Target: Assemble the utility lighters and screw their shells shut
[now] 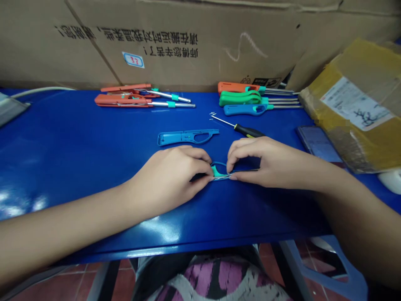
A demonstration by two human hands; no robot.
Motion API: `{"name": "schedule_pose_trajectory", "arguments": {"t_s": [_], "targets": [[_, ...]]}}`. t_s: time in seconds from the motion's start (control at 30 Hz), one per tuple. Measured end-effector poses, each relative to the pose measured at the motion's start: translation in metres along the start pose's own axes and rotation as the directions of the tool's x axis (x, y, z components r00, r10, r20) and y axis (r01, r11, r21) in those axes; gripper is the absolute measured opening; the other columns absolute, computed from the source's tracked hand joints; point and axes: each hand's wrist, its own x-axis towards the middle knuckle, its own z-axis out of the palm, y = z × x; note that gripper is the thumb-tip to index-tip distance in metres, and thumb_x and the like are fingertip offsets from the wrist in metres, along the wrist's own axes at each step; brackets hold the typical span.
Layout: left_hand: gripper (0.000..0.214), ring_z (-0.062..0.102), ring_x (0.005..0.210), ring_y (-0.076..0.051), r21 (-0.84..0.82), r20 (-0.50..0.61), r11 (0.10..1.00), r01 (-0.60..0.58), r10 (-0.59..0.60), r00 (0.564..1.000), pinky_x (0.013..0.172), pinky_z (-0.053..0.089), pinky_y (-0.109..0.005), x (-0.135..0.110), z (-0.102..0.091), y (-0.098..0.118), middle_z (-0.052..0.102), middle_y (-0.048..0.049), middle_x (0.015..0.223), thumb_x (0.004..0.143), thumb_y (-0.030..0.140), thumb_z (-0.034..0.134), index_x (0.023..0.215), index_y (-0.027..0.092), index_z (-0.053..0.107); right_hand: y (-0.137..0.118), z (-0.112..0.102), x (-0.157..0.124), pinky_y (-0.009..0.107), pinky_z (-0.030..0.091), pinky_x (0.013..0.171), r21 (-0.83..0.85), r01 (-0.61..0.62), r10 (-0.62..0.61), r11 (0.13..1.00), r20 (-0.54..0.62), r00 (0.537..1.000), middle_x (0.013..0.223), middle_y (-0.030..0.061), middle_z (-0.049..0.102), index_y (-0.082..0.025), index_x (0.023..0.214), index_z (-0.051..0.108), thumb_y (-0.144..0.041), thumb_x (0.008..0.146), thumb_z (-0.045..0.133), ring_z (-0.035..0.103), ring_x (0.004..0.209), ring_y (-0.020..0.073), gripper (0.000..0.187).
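On the blue table (78, 159), my left hand (171, 177) and my right hand (266, 161) meet over a blue lighter body with a teal trigger piece (216, 171). Both hands pinch it with fingers curled, thumbs and forefingers pressed on the part. Most of the body is hidden under the hands. Just beyond them lies a separate blue half-shell of a lighter casing (186, 137). A screwdriver with a black and yellow handle (242, 129) rests by my right hand.
Orange long-nozzle lighters (138, 98) lie at the back left. An orange, a green and a blue lighter (247, 100) lie at the back right. Cardboard boxes (188, 37) line the back. A taped parcel (360, 104) and a phone (318, 144) sit at the right.
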Motion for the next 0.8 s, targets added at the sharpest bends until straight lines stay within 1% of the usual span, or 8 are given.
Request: {"name": "schedule_pose_trajectory", "arguments": {"t_s": [0.13, 0.27, 0.43, 0.6, 0.7, 0.8], "targets": [[0.015, 0.072, 0.095, -0.022, -0.019, 0.002, 1.0, 0.018, -0.018, 1.0, 0.08, 0.054, -0.033, 0.0, -0.001, 0.0, 0.075, 0.0012, 0.107, 0.092, 0.023, 0.064, 0.09, 0.026, 0.079, -0.001, 0.003, 0.001, 0.031, 0.05, 0.086, 0.0, 0.003, -0.003, 1.0, -0.022, 1.0, 0.094, 0.0007, 0.07, -0.022, 0.085, 0.072, -0.016, 0.087, 0.063, 0.066, 0.091, 0.0156, 0.011], [0.015, 0.072, 0.096, -0.022, -0.024, 0.008, 0.999, 0.037, -0.037, 0.999, 0.08, 0.054, -0.033, 0.0, -0.002, 0.001, 0.075, 0.0012, 0.107, 0.091, 0.023, 0.064, 0.09, 0.026, 0.079, -0.003, 0.005, 0.001, 0.031, 0.049, 0.085, -0.022, -0.008, 0.007, 1.0, -0.031, 0.999, 0.095, 0.0, 0.07, -0.022, 0.084, 0.072, -0.013, 0.085, 0.063, 0.065, 0.091, 0.0153, 0.013], [0.015, 0.071, 0.098, -0.023, -0.015, 0.017, 0.999, 0.049, -0.049, 0.999, 0.081, 0.055, -0.035, 0.0, 0.001, 0.005, 0.073, 0.0017, 0.111, 0.092, 0.024, 0.063, 0.092, 0.027, 0.078, -0.004, 0.003, 0.0, 0.031, 0.05, 0.082, 0.011, -0.087, 0.087, 0.996, -0.019, 0.996, 0.092, -0.0002, 0.071, -0.022, 0.08, 0.07, -0.012, 0.082, 0.063, 0.065, 0.088, 0.0158, 0.012], [0.015, 0.071, 0.098, -0.023, -0.015, 0.008, 0.998, 0.055, -0.055, 0.998, 0.083, 0.056, -0.037, 0.0, 0.004, 0.006, 0.073, 0.002, 0.112, 0.094, 0.026, 0.061, 0.094, 0.028, 0.077, -0.002, 0.001, -0.001, 0.032, 0.051, 0.084, 0.015, -0.153, 0.154, 0.988, -0.014, 0.988, 0.092, 0.0002, 0.072, -0.022, 0.085, 0.07, -0.015, 0.08, 0.064, 0.066, 0.09, 0.0171, 0.01], [0.016, 0.07, 0.1, -0.022, -0.05, -0.009, 0.998, 0.038, -0.039, 0.999, 0.086, 0.057, -0.038, -0.003, 0.007, 0.004, 0.073, 0.0007, 0.114, 0.095, 0.027, 0.061, 0.097, 0.027, 0.077, -0.003, 0.0, -0.002, 0.032, 0.051, 0.085, 0.021, -0.146, 0.147, 0.989, -0.013, 0.989, 0.095, 0.0007, 0.072, -0.021, 0.089, 0.071, -0.016, 0.082, 0.064, 0.066, 0.092, 0.017, 0.011], [0.017, 0.069, 0.104, -0.021, -0.122, -0.056, 0.992, -0.017, 0.01, 0.998, 0.092, 0.056, -0.037, -0.007, 0.009, 0.001, 0.073, -0.0026, 0.116, 0.097, 0.027, 0.06, 0.103, 0.023, 0.076, -0.005, 0.004, -0.001, 0.031, 0.05, 0.086, 0.038, -0.097, 0.099, 0.995, -0.051, 0.994, 0.097, 0.0015, 0.071, -0.021, 0.091, 0.07, -0.018, 0.085, 0.063, 0.064, 0.092, 0.0164, 0.009]]}}
